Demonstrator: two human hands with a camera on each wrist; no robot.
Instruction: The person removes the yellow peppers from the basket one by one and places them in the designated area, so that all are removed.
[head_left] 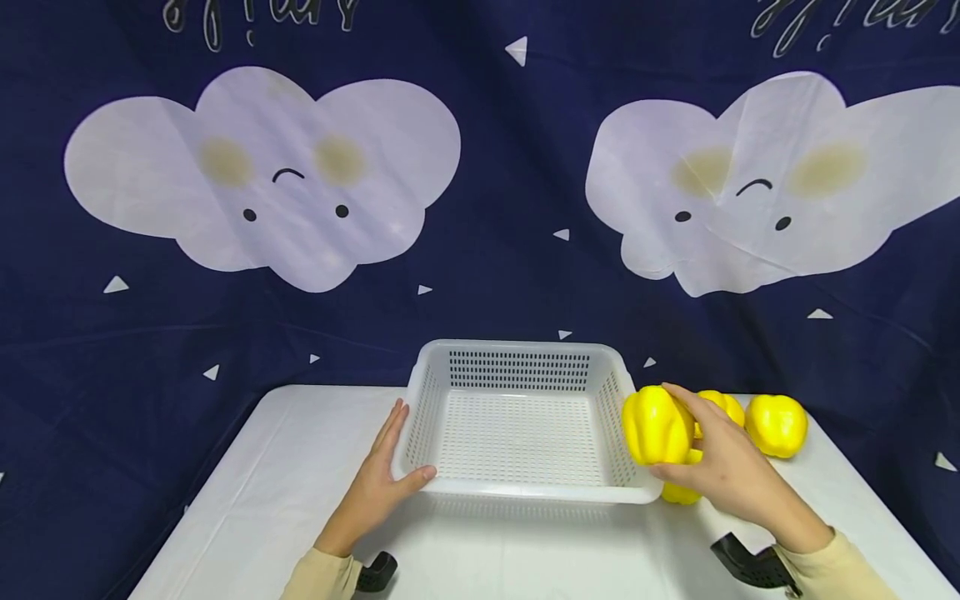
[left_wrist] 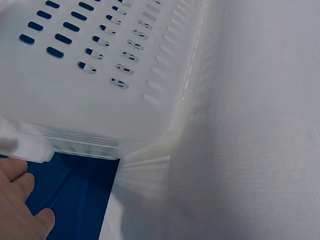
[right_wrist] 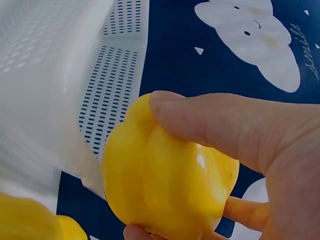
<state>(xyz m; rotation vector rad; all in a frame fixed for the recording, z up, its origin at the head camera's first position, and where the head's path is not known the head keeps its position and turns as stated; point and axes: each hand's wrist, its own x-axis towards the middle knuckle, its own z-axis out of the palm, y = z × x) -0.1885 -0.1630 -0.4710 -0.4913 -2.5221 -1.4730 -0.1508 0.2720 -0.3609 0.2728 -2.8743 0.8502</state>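
A white perforated plastic basket [head_left: 525, 492] stands on the white-covered table, its inside bare. My left hand [head_left: 378, 487] rests against the basket's left front corner, fingers straight along the outer side and thumb over the front rim. With its thumb and fingers, my right hand [head_left: 738, 471] grips a yellow bell pepper [head_left: 655, 425] by the basket's right rim. The right wrist view shows the thumb over one side of this pepper [right_wrist: 165, 175] and fingertips beneath. Behind and below that hand, more yellow bell peppers [head_left: 777, 426] sit on the table, partly hidden.
The white tablecloth [head_left: 247, 508] extends left and in front of the basket. A dark blue curtain [head_left: 517, 208] with cloud faces hangs right behind the table. Black wrist mounts [head_left: 753, 562] show at both sleeves.
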